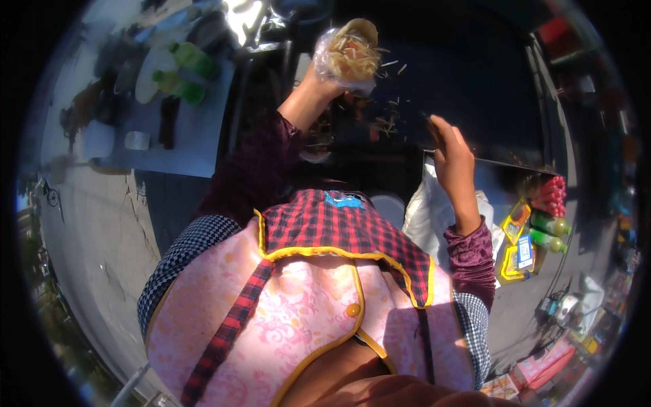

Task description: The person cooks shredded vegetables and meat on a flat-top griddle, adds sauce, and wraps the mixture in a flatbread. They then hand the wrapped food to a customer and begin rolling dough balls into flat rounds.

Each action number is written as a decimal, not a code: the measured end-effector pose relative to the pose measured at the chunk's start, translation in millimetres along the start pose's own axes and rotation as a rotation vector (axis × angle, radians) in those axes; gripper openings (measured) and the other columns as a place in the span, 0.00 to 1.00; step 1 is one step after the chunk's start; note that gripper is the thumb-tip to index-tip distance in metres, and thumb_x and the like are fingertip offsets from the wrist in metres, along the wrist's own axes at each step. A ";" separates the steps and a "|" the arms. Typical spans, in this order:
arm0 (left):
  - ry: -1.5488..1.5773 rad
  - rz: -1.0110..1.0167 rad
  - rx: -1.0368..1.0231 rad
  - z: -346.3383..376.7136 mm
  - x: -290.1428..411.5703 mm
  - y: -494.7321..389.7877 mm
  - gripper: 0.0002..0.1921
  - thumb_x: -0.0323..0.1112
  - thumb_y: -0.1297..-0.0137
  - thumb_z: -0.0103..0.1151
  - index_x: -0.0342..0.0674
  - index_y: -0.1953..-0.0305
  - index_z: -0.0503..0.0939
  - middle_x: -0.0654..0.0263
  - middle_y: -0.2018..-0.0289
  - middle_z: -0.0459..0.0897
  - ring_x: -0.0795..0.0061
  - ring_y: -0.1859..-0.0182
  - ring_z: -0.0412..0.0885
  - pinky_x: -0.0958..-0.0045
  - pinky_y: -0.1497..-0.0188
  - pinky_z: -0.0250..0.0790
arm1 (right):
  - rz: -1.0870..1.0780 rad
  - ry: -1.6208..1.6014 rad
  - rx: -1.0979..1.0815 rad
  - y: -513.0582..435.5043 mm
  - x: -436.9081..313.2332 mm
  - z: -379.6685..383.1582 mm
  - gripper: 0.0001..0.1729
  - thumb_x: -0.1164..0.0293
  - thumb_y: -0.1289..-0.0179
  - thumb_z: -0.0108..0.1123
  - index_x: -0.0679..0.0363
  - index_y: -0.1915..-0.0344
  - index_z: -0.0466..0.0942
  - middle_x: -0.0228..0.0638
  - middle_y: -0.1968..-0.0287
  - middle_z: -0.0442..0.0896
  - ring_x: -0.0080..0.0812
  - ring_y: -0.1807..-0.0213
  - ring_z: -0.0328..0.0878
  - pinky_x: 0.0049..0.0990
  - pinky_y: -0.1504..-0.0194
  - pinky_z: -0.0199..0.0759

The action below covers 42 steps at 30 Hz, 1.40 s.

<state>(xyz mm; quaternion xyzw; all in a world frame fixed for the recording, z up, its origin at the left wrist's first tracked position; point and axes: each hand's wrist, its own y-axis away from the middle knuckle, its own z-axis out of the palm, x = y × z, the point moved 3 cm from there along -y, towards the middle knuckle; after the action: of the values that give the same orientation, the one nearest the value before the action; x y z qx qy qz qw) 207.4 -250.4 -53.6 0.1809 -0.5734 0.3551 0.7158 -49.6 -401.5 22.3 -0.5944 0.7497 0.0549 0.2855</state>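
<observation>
A flatbread or bun [362, 30] filled with pale shreds and orange pieces sits in a clear plastic bag [325, 51], held up by my left hand [318, 84]. Loose pale shreds [387, 122] lie scattered to the right of it and below, over a dark surface [457, 86]. My right hand [453, 152] is over the near edge of that dark surface, fingers extended and slightly bent, with nothing seen in it; its palm side is partly hidden.
A pale table [188, 152] at left bears green bottles [190, 58] and a small white container [137, 140]. White plastic bags [424, 213] hang near my right forearm. Further right are green-capped bottles [549, 239], pink-red packages [550, 196] and yellow packets [514, 219].
</observation>
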 end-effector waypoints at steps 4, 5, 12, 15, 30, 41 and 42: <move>1.024 -0.257 0.114 -18.3 36.1 17.8 0.22 0.46 0.24 0.40 0.35 0.42 0.70 0.52 0.49 0.76 0.56 0.49 0.80 0.56 0.51 0.80 | 0.051 -0.062 -0.088 -19.4 -4.4 11.7 0.22 0.78 0.41 0.58 0.51 0.46 0.75 0.40 0.58 0.81 0.46 0.57 0.82 0.38 0.59 0.76; 0.910 -0.241 0.227 -11.4 57.9 26.7 0.22 0.46 0.25 0.44 0.33 0.43 0.70 0.52 0.52 0.77 0.59 0.52 0.82 0.62 0.55 0.84 | 0.051 -0.062 -0.084 -30.2 -10.9 19.1 0.21 0.77 0.40 0.58 0.51 0.46 0.76 0.40 0.58 0.81 0.45 0.57 0.82 0.38 0.60 0.76; 0.985 -0.073 -0.057 -34.0 45.1 36.7 0.27 0.53 0.27 0.45 0.35 0.41 0.69 0.51 0.48 0.77 0.57 0.48 0.81 0.59 0.51 0.82 | -0.002 0.448 -0.222 -68.3 -17.6 95.2 0.08 0.67 0.36 0.59 0.60 0.61 0.79 0.46 0.62 0.81 0.45 0.65 0.84 0.40 0.63 0.79; 0.840 0.044 -0.058 -47.5 42.5 53.7 0.28 0.54 0.29 0.49 0.35 0.40 0.69 0.51 0.47 0.77 0.57 0.47 0.81 0.57 0.50 0.82 | 0.122 0.479 -0.375 -30.2 -38.8 52.2 0.10 0.67 0.37 0.61 0.60 0.59 0.80 0.46 0.64 0.81 0.47 0.65 0.85 0.38 0.62 0.80; 0.930 -0.071 -0.167 -41.4 -1.2 47.1 0.29 0.51 0.30 0.52 0.35 0.38 0.67 0.52 0.44 0.76 0.56 0.44 0.79 0.55 0.46 0.78 | 0.309 0.324 -0.019 29.1 18.2 -5.6 0.13 0.65 0.34 0.59 0.60 0.54 0.78 0.44 0.64 0.83 0.45 0.64 0.83 0.35 0.64 0.76; 0.862 -0.143 -0.061 -44.5 6.0 62.0 0.29 0.50 0.30 0.54 0.34 0.38 0.66 0.51 0.45 0.76 0.54 0.44 0.79 0.54 0.47 0.79 | 0.253 0.177 -0.376 12.9 149.6 -14.6 0.20 0.73 0.46 0.67 0.53 0.50 0.81 0.34 0.58 0.81 0.39 0.53 0.77 0.33 0.50 0.71; 0.878 -0.151 -0.058 -42.2 8.3 64.1 0.29 0.50 0.29 0.52 0.34 0.38 0.67 0.51 0.45 0.76 0.54 0.45 0.79 0.54 0.48 0.79 | 0.209 0.195 -0.375 7.4 135.4 3.2 0.21 0.72 0.46 0.68 0.53 0.50 0.81 0.33 0.58 0.81 0.39 0.53 0.76 0.34 0.50 0.71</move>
<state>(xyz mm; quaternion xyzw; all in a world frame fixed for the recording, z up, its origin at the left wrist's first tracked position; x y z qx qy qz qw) 191.5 -176.1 -66.9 0.0344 -0.2102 0.3286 0.9201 -72.9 -514.4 -49.1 -0.5588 0.8079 0.1645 0.0892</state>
